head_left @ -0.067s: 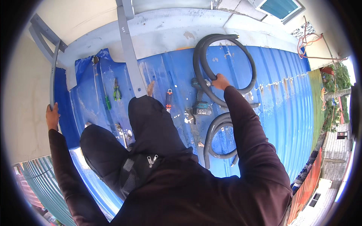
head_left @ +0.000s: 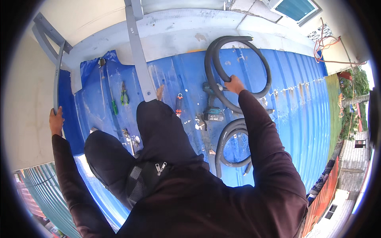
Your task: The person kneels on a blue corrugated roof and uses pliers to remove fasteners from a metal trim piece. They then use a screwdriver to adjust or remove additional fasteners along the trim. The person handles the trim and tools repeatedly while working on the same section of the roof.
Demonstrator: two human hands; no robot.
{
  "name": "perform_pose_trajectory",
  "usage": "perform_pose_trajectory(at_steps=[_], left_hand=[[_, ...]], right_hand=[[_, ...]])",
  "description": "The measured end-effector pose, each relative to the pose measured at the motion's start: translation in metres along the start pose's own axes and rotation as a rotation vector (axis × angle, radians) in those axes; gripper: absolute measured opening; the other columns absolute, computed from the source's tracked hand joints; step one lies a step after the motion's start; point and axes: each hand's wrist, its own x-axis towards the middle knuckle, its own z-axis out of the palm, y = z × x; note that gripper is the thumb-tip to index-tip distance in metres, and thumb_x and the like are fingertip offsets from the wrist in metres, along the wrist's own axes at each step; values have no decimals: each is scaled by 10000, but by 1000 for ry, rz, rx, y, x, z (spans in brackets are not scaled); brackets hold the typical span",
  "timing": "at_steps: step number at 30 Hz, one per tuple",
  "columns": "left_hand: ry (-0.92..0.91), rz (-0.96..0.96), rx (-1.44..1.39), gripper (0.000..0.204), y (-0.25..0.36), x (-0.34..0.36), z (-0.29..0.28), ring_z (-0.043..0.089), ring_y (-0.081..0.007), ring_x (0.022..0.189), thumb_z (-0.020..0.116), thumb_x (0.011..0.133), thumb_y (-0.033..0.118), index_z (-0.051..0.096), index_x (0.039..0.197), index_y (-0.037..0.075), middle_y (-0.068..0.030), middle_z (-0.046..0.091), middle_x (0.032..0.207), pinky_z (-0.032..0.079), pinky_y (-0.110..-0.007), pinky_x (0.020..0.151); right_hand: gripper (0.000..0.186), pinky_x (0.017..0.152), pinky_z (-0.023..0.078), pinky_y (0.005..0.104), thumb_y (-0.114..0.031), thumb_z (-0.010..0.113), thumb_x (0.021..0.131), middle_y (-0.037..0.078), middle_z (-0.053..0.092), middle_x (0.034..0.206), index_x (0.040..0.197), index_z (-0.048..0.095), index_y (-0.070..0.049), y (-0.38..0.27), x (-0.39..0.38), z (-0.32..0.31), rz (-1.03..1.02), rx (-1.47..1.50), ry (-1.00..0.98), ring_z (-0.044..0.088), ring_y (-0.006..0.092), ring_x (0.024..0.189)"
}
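My left hand (head_left: 56,119) is closed round the lower end of a grey metal bracket bar (head_left: 58,81) beside the pale wall. With my right hand (head_left: 235,85) I grip a loop of thick black insulated tubing (head_left: 268,67), which lies coiled on the blue corrugated roof sheet. Just left of that hand lies a teal and black cordless driver (head_left: 209,101), its nose end beside the tubing. A second black tubing coil (head_left: 220,148) rests nearer to me, partly hidden by my right sleeve.
Green-handled pliers (head_left: 124,95), a green screwdriver (head_left: 114,107) and an orange and dark hand tool (head_left: 179,105) lie on the blue roof sheet (head_left: 293,119). A second grey bracket bar (head_left: 137,51) reaches down to my knee. An orange cable (head_left: 326,49) hangs at the far right.
The view has shifted very slightly. Both hands keep their holds, and the tubing and tools stay in place.
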Motion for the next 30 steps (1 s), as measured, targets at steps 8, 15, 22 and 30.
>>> perform_pose_trajectory(at_steps=[8, 15, 22, 30], left_hand=[[-28, 69, 11, 402, 8, 2, -1, 624, -166, 606, 665, 999, 421, 641, 1106, 34, -76, 648, 807, 483, -322, 516], [-19, 96, 61, 507, 2, 13, 2, 699, -257, 653, 656, 1004, 414, 645, 1198, -54, -159, 696, 886, 570, -376, 628], [6, 93, 103, 547, 12, 5, -1, 729, -297, 714, 649, 1003, 435, 634, 1263, -46, -205, 714, 978, 581, -424, 716], [507, 422, 158, 527, 72, -45, -5, 634, -379, 1213, 668, 1019, 429, 635, 1332, 6, -237, 663, 1286, 508, -454, 1019]], right_hand=[[619, 988, 522, 499, -477, 653, 863, 295, 721, 1150, 1219, 662, 29, 12, -8, -193, -62, 189, 709, 685, 454, 1120], [670, 879, 552, 444, -571, 714, 894, 237, 753, 1026, 1222, 698, 13, 70, -67, -340, -11, 184, 894, 736, 371, 994], [539, 710, 548, 370, -442, 695, 924, 139, 752, 828, 1151, 731, 45, 69, -143, -442, -142, 250, 1172, 706, 209, 762], [263, 616, 554, 328, -213, 672, 979, 101, 685, 857, 1101, 656, 19, -72, -226, -476, -323, 1297, 842, 653, 175, 678]])
